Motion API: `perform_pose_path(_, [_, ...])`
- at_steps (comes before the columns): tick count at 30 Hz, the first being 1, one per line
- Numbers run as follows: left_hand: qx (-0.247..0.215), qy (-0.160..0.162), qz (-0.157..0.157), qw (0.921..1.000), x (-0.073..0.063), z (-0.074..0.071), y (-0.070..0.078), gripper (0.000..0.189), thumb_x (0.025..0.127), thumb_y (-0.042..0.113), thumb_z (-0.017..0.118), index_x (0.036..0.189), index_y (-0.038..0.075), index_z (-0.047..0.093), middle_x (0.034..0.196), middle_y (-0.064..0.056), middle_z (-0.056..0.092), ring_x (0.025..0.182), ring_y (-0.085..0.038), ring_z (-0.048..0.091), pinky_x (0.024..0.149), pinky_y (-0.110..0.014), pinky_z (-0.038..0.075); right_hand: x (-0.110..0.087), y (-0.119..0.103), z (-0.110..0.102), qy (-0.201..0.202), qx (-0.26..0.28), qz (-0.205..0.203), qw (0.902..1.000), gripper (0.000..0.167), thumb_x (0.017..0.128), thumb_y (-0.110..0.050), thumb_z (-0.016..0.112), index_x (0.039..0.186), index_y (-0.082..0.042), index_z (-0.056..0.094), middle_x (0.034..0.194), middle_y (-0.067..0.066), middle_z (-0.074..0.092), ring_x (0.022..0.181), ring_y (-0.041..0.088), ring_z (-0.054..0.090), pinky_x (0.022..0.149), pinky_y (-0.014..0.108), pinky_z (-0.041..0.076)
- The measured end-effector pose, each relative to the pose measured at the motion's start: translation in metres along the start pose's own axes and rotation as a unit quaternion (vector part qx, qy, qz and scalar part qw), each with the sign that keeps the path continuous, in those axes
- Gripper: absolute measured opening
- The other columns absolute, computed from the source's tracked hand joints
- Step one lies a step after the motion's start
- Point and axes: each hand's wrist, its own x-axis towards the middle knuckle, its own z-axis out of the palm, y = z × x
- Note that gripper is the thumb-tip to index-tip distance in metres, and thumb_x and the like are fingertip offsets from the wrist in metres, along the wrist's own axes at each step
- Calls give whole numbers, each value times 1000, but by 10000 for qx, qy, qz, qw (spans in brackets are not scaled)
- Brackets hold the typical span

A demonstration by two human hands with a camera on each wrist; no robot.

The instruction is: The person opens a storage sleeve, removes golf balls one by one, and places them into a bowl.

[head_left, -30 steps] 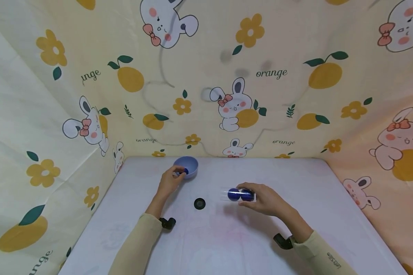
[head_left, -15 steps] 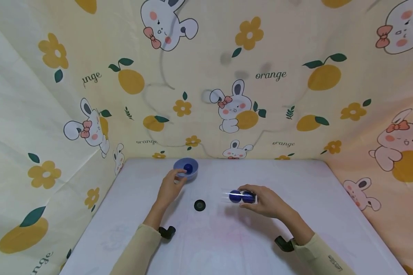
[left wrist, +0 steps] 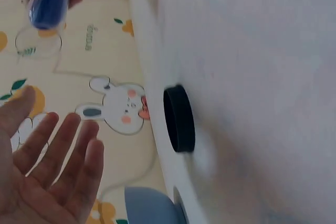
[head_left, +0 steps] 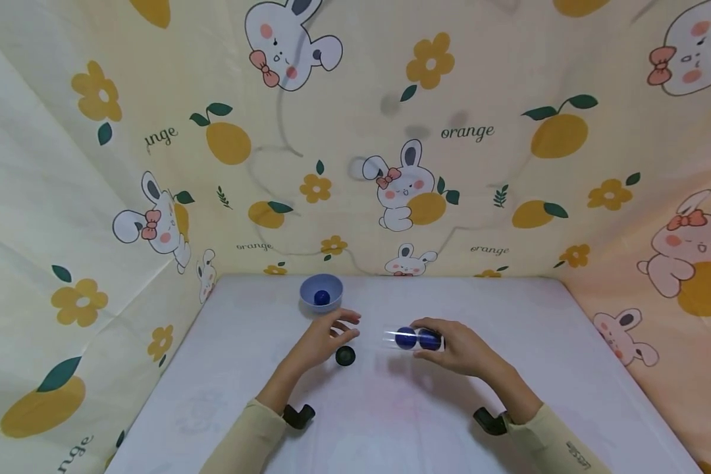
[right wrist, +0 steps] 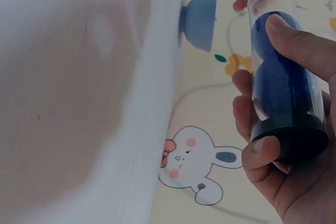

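My right hand (head_left: 459,345) grips a clear plastic tube (right wrist: 262,1) with a black base, held sideways above the table. Inside the tube sit two blue balls (head_left: 405,338), one behind the other; its far end has no cap on it. With fingers apart and nothing in them, my left hand (head_left: 322,339) hovers over the table between the bowl and the tube. Just below its fingertips lies a round black cap (head_left: 345,356), seen in the left wrist view as a shallow ring (left wrist: 179,119). One blue ball (head_left: 322,297) rests in the light blue bowl (head_left: 305,289).
A white-covered table (head_left: 391,421) runs back to a cloth backdrop (head_left: 486,66) printed with rabbits and oranges, which also hangs at both sides. The bowl stands near the table's back edge. A black camera mount (head_left: 299,416) sticks out at the left wrist.
My left hand let go of the blue ball, leaving it in the bowl, then moved right and nearer, toward the black cap. The right hand and tube stayed nearly still.
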Motion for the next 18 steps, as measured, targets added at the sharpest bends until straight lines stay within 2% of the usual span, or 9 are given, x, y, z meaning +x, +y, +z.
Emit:
perform_pose_path(6, [-146, -306, 196, 9992, -4, 10, 12, 43, 106, 36, 71, 145, 21, 63, 137, -7, 71, 118, -19, 69, 107, -47, 55, 1, -3, 1, -72, 33, 143, 9999, 52, 94, -40, 85, 139, -21, 69, 128, 6, 74, 102, 19, 68, 87, 43, 59])
perform_pose_path(13, [-212, -331, 245, 9989, -6, 20, 21, 43, 105, 35, 72, 145, 22, 63, 133, 0, 73, 113, -16, 70, 101, -42, 58, 2, -4, 0, -97, 22, 202, 9997, 52, 94, -41, 85, 139, -21, 69, 128, 5, 74, 101, 18, 67, 88, 43, 59])
perform_pose_path(18, [-278, -350, 374, 9983, -5, 25, 22, 40, 105, 33, 73, 143, 23, 64, 133, -3, 74, 110, -15, 71, 94, -37, 59, 2, -4, -1, -35, 9, 46, 10000, 53, 94, -45, 83, 139, -20, 69, 127, 5, 75, 98, 15, 66, 83, 38, 58])
